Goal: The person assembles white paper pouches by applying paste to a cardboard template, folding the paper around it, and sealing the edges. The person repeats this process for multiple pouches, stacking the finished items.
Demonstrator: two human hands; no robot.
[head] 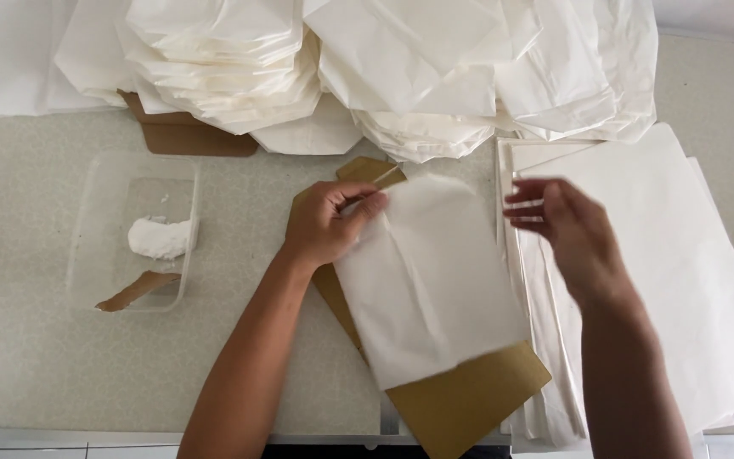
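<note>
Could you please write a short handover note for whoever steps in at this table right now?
Left hand: pinching the top left corner of a folded white paper sheet lying on a brown cardboard template.
Right hand: open, empty, over the flat sheet stack, beside the sheet.
Done: folded paper pieces piled along the table's far edge.
Left: the flat stack at right is still thick.
Also: clear tray at left holds a white lump and a cardboard strip.
</note>
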